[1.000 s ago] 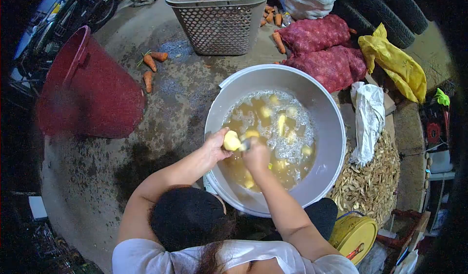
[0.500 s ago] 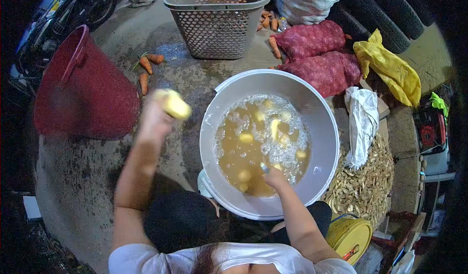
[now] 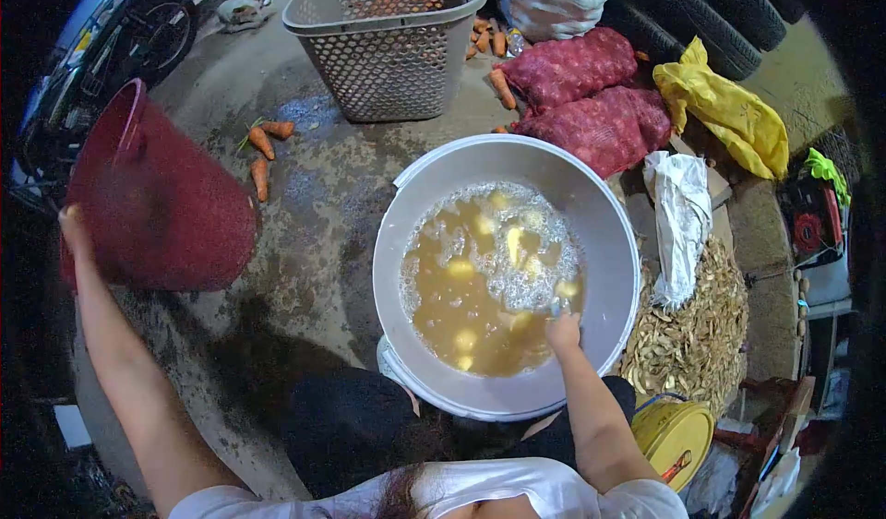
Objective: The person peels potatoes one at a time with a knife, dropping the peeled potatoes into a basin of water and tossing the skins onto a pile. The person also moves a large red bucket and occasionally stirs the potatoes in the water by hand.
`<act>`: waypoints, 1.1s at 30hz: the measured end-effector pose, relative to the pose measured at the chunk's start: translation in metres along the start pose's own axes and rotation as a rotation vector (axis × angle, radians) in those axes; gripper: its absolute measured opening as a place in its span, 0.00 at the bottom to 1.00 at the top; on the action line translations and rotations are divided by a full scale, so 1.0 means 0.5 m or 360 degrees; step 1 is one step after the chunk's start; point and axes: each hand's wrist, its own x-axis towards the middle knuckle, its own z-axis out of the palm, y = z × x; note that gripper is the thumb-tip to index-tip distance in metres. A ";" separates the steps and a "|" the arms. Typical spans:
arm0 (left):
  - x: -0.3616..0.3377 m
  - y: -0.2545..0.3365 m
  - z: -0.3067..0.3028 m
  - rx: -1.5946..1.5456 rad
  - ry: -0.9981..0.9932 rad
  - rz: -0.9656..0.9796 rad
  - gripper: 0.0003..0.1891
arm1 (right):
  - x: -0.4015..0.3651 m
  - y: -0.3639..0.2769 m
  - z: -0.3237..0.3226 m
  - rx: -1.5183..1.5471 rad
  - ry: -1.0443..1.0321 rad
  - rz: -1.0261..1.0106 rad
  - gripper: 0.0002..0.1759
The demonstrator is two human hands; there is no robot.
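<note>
My right hand (image 3: 563, 333) is closed on a small shiny tool (image 3: 556, 308), probably a peeler, low inside the large grey tub (image 3: 604, 334). Murky, foamy water fills the tub's bottom. Peeled potatoes (image 3: 460, 268) float in it, one of them close to the tool. Far to the left, my left hand (image 3: 77, 231) reaches along the near left side of a big dark red bucket (image 3: 189, 205). Its fingers overlap the bucket's edge and are too small and blurred to read; no potato shows in them.
Loose carrots (image 3: 262, 143) lie on the wet floor. A grey perforated basket (image 3: 406, 76) stands behind the tub. To the right are red mesh sacks (image 3: 591, 131), a yellow sack (image 3: 729, 122), a white sack (image 3: 680, 224), a heap of peelings (image 3: 692, 353) and a yellow pail (image 3: 678, 427).
My left hand has swung left to the red bucket, and the potato it held no longer shows. My right hand has shifted right within the tub, still gripping the tool.
</note>
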 end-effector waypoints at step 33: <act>-0.546 0.772 -0.049 -0.0776 0.0178 0.0987 0.12 | -0.027 -0.119 0.124 -0.0263 -0.0303 -0.0092 0.24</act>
